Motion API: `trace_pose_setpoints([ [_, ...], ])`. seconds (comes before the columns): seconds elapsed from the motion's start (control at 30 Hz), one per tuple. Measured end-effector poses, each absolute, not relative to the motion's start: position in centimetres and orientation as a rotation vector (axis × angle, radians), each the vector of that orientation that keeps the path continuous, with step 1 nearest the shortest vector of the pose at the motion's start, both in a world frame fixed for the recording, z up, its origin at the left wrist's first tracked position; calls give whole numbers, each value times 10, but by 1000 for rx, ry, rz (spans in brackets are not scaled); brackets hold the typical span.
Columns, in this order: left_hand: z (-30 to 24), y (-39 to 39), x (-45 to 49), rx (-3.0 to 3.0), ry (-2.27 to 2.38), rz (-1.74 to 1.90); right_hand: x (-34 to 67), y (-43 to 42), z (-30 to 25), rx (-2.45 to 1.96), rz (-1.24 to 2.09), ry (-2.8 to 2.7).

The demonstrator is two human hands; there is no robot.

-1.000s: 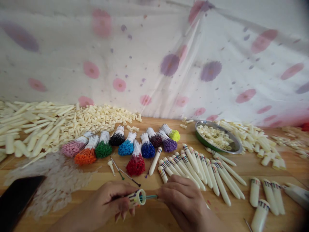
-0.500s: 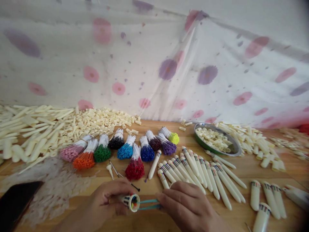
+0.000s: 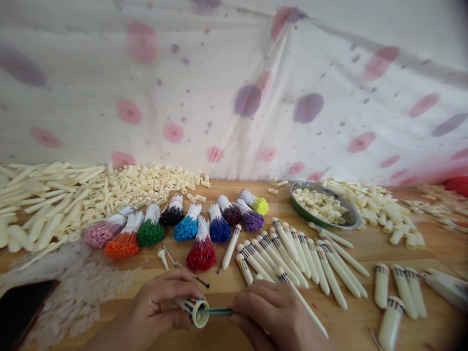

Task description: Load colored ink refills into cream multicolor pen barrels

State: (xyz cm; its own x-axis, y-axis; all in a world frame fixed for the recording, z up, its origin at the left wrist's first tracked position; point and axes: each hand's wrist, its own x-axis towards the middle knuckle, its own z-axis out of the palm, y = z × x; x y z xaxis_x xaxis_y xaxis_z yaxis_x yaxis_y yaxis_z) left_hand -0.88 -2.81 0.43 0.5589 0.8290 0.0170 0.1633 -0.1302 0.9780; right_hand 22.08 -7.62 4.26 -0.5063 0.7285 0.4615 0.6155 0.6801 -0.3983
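Observation:
My left hand [image 3: 164, 304] is closed around a cream multicolour pen barrel [image 3: 190, 307], its open round end facing right. Coloured slots ring that end, and some small coloured bits show inside. My right hand [image 3: 265, 312] pinches teal tweezers [image 3: 219, 311], whose tips reach into the barrel's opening. One cream pen [image 3: 309, 307] lies partly hidden by my right hand. Just beyond my left hand are a small cream pointed part [image 3: 163, 259] and thin dark-tipped rods [image 3: 197, 279].
Bundles of coloured refills, among them a red bundle [image 3: 201, 251], stand in the middle. Many assembled pens [image 3: 270, 253] lie to the right. A metal bowl [image 3: 354, 219] holds cream parts. Heaps of cream parts [image 3: 54, 195] lie behind, with a phone [image 3: 25, 312] at left.
The tweezers' tips have gone deeper into the barrel and their prongs are closer together. My right hand has shifted slightly left, and a pen beside it now shows.

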Motion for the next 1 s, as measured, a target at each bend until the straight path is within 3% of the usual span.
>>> trace_pose_setpoints([
  [0.27, 10, -26, -7, 1783, 838, 825, 218, -78, 37, -1122, 410, -2189],
  [0.8, -3, -29, -1, 1765, 838, 802, 222, -80, 42, -1262, 442, -2345],
  [1.0, -6, -31, 1, 1755, 893, 808, 225, -73, 53, -1452, 825, -2137],
])
